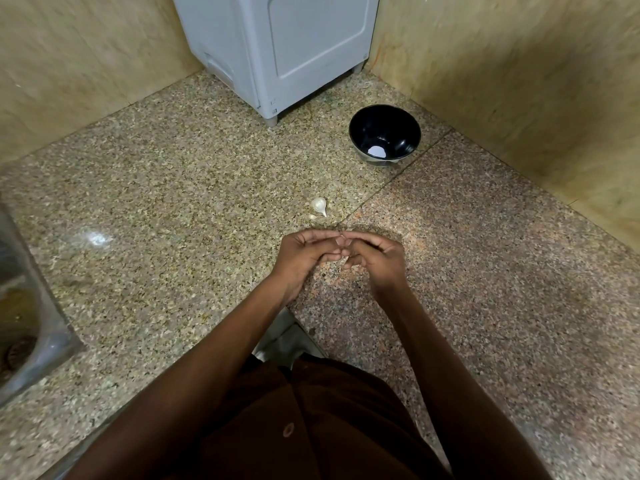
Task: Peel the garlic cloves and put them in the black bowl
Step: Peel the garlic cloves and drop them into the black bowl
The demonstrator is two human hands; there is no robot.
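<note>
Fingertips (341, 241) of both hands around hidden clove; white garlic (319, 204) beyond.

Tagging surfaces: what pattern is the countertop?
Speckled granite countertop, beige-brown flecks, pinker right of the seam; head view.

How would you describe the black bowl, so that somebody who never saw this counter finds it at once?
Start at the grey appliance in the back corner of the speckled stone counter. Just to its right, near the right wall, stands the black bowl. It is round, glossy and dark, the only dish here, with something small and white at its bottom.
</note>
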